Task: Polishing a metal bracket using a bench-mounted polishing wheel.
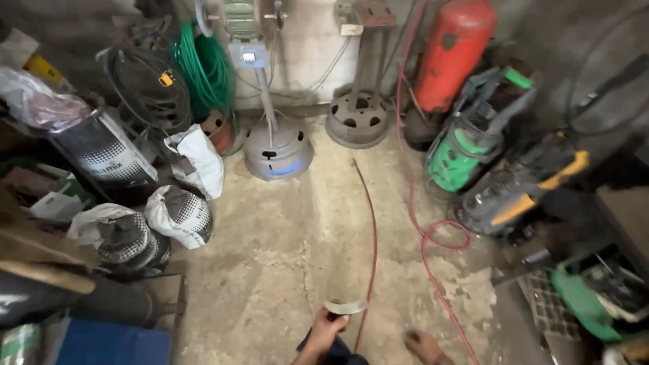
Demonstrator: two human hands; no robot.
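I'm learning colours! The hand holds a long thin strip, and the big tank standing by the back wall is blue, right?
Not quite. The left hand does hold the long thin strip, but the big tank by the back wall is red, not blue. The head view shows it.

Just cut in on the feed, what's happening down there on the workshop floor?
A person stands on the concrete floor of a cluttered workshop. Their left hand grips the curved near end of a long thin metal rod that lies away across the floor. The right hand is open and holds nothing. A red hose loops beside the rod, and sacks sit to the left.
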